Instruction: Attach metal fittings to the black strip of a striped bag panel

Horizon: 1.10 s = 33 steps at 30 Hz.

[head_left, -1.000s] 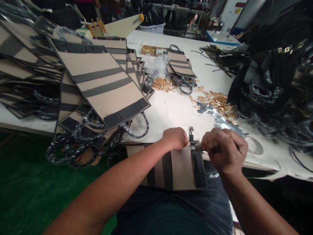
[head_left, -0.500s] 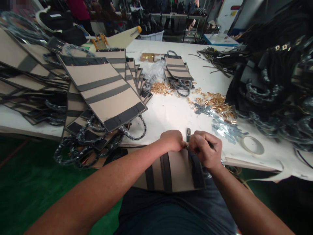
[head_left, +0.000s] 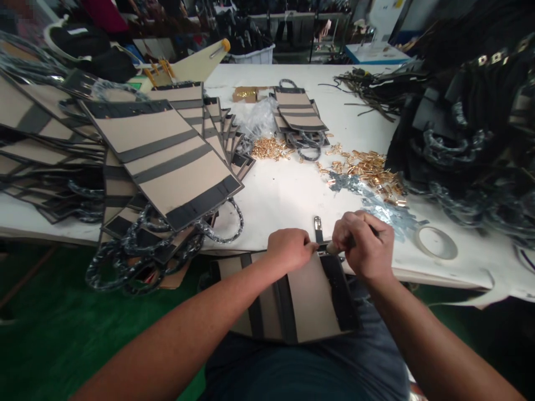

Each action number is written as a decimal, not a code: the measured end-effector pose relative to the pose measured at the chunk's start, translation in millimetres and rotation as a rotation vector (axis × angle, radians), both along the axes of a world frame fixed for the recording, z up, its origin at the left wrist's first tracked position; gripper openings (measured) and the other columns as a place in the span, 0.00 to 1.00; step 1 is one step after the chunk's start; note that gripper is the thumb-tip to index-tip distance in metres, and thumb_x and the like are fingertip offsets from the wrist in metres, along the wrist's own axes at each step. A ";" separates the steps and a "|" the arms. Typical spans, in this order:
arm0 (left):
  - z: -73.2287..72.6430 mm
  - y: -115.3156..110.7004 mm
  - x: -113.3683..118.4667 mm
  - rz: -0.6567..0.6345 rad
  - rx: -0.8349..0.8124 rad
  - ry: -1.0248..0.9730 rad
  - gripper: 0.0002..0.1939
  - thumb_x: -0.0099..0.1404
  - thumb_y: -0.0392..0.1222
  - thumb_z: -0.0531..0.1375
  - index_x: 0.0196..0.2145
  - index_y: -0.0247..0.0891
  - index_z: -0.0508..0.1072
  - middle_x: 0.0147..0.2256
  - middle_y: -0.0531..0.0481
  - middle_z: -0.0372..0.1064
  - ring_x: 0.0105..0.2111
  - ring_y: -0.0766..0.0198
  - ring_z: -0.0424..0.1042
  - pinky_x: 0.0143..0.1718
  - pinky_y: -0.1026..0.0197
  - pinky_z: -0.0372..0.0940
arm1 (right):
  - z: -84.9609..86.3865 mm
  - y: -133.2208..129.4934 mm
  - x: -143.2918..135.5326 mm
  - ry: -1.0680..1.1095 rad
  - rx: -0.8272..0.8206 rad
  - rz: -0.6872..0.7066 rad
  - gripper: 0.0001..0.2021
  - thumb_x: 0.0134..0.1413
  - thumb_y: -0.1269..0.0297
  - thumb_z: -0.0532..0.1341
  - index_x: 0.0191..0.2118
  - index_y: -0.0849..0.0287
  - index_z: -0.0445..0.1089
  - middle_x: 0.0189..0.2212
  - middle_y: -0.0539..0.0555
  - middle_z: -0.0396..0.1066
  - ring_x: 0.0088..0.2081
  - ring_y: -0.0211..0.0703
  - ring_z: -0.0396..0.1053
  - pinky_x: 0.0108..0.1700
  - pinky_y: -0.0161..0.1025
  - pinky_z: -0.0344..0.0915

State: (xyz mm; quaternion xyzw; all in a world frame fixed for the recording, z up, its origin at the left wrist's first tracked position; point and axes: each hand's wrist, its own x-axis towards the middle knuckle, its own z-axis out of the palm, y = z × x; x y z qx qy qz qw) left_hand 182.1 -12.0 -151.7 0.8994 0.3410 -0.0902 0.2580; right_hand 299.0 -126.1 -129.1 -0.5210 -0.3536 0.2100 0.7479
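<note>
L hand (head_left: 292,248) pinches panel (head_left: 311,292) edge, R hand (head_left: 363,243) grips tool (head_left: 331,248) at panel's 1 o'clock – prob. edge work, next needs steady hold.

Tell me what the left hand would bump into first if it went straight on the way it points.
The left hand would probably meet the dark strap first, close ahead, then the tool in the right hand; depth there is unclear.

The table (head_left: 292,189) bears panels (head_left: 175,150), a bag (head_left: 259,118), a box (head_left: 244,94), gold fittings (head_left: 376,171) (two heaps), grey plates (head_left: 387,211), a ring (head_left: 432,252), straps (head_left: 374,93), a black pile (head_left: 443,125) and, near its edge, a tab (head_left: 318,225)
</note>
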 end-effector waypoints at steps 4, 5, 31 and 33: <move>-3.9 1.7 0.4 -0.014 -0.001 -0.026 0.17 0.69 0.59 0.59 0.36 0.48 0.84 0.38 0.50 0.83 0.41 0.52 0.79 0.34 0.57 0.62 | 18.2 -1.6 -1.6 -0.030 0.083 0.023 0.20 0.68 0.62 0.67 0.23 0.54 0.65 0.18 0.46 0.61 0.18 0.40 0.59 0.21 0.40 0.57; -4.3 2.3 0.6 -0.010 -0.004 -0.030 0.18 0.69 0.60 0.60 0.37 0.49 0.84 0.38 0.51 0.83 0.41 0.52 0.79 0.34 0.57 0.62 | 18.2 -0.9 -2.2 -0.047 0.066 0.029 0.21 0.68 0.61 0.67 0.23 0.54 0.65 0.18 0.47 0.61 0.18 0.40 0.59 0.21 0.40 0.57; -9.2 7.3 -2.0 -0.040 -0.044 -0.049 0.18 0.69 0.59 0.58 0.32 0.48 0.83 0.35 0.50 0.82 0.37 0.54 0.78 0.33 0.57 0.61 | 7.3 3.7 -17.9 -0.161 -0.139 0.130 0.23 0.72 0.59 0.64 0.23 0.54 0.63 0.18 0.48 0.62 0.20 0.41 0.59 0.23 0.41 0.58; -10.1 7.6 -1.8 -0.044 -0.025 -0.063 0.18 0.69 0.59 0.59 0.34 0.49 0.84 0.37 0.51 0.82 0.39 0.54 0.78 0.35 0.57 0.62 | 8.7 2.4 -16.6 -0.159 -0.039 0.114 0.22 0.72 0.60 0.64 0.24 0.54 0.63 0.19 0.48 0.62 0.20 0.41 0.59 0.23 0.42 0.58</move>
